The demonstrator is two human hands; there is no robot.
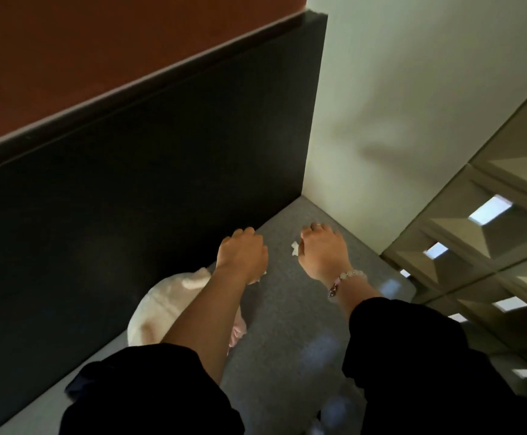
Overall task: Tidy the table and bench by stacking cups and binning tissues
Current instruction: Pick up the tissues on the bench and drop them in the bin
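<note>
Both my hands reach over the grey bench seat (287, 309). My right hand (323, 251) is curled shut, and a small white scrap of tissue (295, 248) sticks out at its thumb side. My left hand (243, 254) is also curled, knuckles up, with a sliver of white tissue (263, 274) showing under its palm. No cups are in view. What else either fist encloses is hidden.
A dark padded backrest (149, 171) rises along the left of the bench. A fluffy white-and-pink soft item (161, 306) lies on the seat under my left forearm. A pale wall (413, 105) closes the far end. A glossy panelled floor (491, 246) lies to the right.
</note>
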